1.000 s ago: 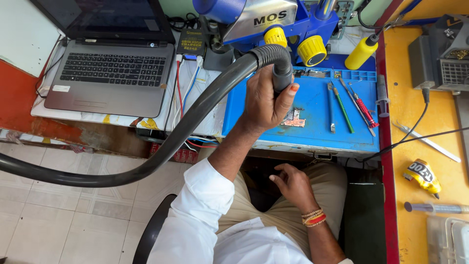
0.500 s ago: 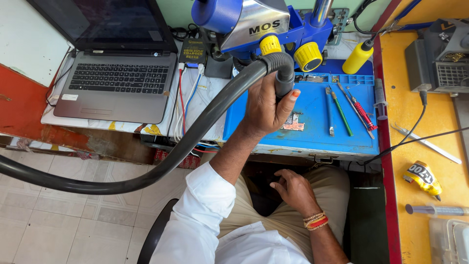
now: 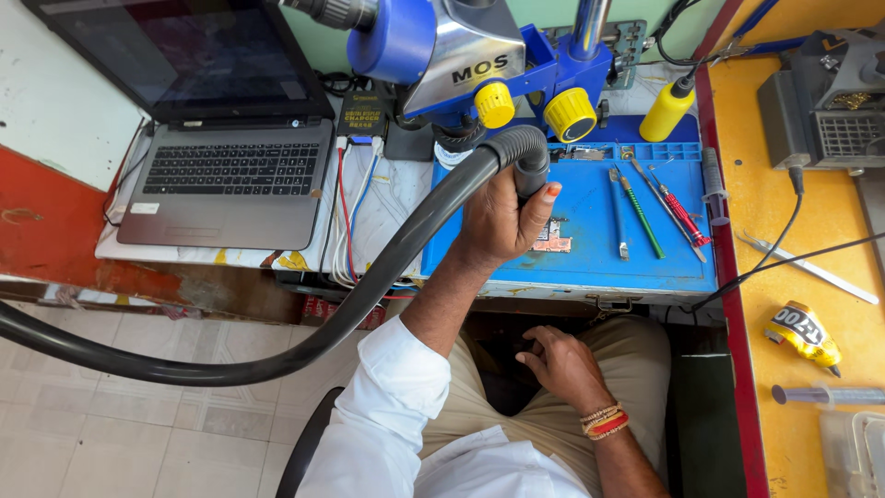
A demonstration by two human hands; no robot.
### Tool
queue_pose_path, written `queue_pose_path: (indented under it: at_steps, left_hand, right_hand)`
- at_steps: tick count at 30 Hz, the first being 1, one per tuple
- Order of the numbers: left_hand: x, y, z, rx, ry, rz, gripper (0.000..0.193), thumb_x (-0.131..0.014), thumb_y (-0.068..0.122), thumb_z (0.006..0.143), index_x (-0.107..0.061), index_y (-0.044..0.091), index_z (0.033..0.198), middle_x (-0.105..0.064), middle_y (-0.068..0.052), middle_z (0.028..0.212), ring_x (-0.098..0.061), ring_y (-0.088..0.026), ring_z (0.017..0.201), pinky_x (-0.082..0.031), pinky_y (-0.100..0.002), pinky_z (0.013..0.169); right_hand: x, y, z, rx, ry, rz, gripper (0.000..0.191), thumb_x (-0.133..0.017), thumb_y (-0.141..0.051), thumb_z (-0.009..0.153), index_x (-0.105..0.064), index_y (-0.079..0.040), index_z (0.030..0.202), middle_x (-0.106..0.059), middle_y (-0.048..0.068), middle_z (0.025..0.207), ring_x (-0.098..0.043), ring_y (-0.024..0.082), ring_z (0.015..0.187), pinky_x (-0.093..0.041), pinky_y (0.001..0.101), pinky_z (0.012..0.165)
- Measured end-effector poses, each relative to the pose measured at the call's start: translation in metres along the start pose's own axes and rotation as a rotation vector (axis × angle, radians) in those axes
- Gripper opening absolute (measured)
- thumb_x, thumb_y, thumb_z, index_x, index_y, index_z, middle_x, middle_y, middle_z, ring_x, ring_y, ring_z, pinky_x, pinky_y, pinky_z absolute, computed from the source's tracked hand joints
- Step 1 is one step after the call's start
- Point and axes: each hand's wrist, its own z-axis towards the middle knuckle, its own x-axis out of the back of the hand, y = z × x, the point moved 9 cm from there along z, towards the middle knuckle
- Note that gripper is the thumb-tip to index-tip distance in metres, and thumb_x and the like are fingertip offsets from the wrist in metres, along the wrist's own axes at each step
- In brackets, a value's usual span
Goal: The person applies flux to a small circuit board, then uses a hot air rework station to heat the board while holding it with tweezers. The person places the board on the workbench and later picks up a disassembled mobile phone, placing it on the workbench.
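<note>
My left hand is shut around the end of a thick black flexible hose. It holds the nozzle just above a small circuit board, which lies on the blue work mat. The hose curves away to the lower left, over the bench edge and the floor. A blue and silver microscope head with yellow knobs hangs directly behind the hand. My right hand, with thread bands at the wrist, rests on my thigh with loosely spread fingers and holds nothing.
An open grey laptop sits at the left, with red and white cables beside it. Tweezers, a green screwdriver and a red screwdriver lie on the mat. A yellow bottle stands behind. The yellow side table carries a grey station and a glue bottle.
My left hand keeps its grip on the hose end over the board. The view has tipped so the bench sits lower in frame. My right hand stays on my thigh.
</note>
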Motion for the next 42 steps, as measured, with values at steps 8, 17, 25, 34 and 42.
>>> queue_pose_path:
  at_steps: [8,17,25,34,42]
  left_hand:
    - [-0.008,-0.002,0.001,0.014,-0.021,-0.028,0.031,-0.064,0.028,0.107,-0.057,0.000,0.119,-0.062,-0.006,0.094,-0.062,-0.022,0.082,-0.051,-0.038,0.071]
    - [-0.011,0.001,0.000,-0.019,0.000,-0.011,0.033,-0.063,0.030,0.108,-0.057,0.000,0.120,-0.063,-0.009,0.096,-0.062,-0.022,0.084,-0.051,-0.039,0.074]
    - [-0.017,0.003,0.000,-0.024,-0.012,0.028,0.032,-0.065,0.031,0.106,-0.058,0.001,0.117,-0.062,-0.008,0.092,-0.061,-0.021,0.081,-0.050,-0.038,0.071]
    - [-0.026,0.008,0.002,-0.017,-0.006,-0.141,0.026,-0.061,0.029,0.111,-0.054,0.004,0.116,-0.063,-0.006,0.094,-0.063,-0.020,0.083,-0.052,-0.035,0.071]
    - [-0.034,0.012,0.007,-0.013,-0.016,-0.161,0.026,-0.062,0.029,0.110,-0.054,0.005,0.113,-0.062,-0.003,0.087,-0.063,-0.019,0.077,-0.051,-0.035,0.067]
  right_hand:
    - [0.004,-0.002,-0.001,-0.001,-0.005,-0.031,0.037,-0.083,-0.024,0.078,-0.072,-0.004,0.107,-0.074,0.011,0.085,-0.073,0.029,0.073,-0.057,0.0414,0.066]
    - [0.003,-0.002,-0.001,0.005,-0.002,-0.029,0.038,-0.083,-0.023,0.077,-0.072,-0.004,0.107,-0.074,0.012,0.087,-0.073,0.029,0.076,-0.058,0.0419,0.068]
    - [0.003,-0.001,-0.001,-0.005,-0.007,-0.043,0.039,-0.084,-0.024,0.077,-0.072,-0.004,0.108,-0.075,0.012,0.089,-0.073,0.029,0.078,-0.058,0.0416,0.069]
    - [0.002,-0.002,-0.002,-0.012,-0.021,-0.045,0.039,-0.085,-0.023,0.077,-0.072,-0.004,0.108,-0.075,0.012,0.091,-0.075,0.027,0.078,-0.059,0.0397,0.069]
    - [0.003,-0.004,-0.001,-0.007,-0.029,-0.055,0.039,-0.085,-0.023,0.077,-0.071,-0.004,0.108,-0.075,0.013,0.092,-0.074,0.027,0.079,-0.059,0.0401,0.070]
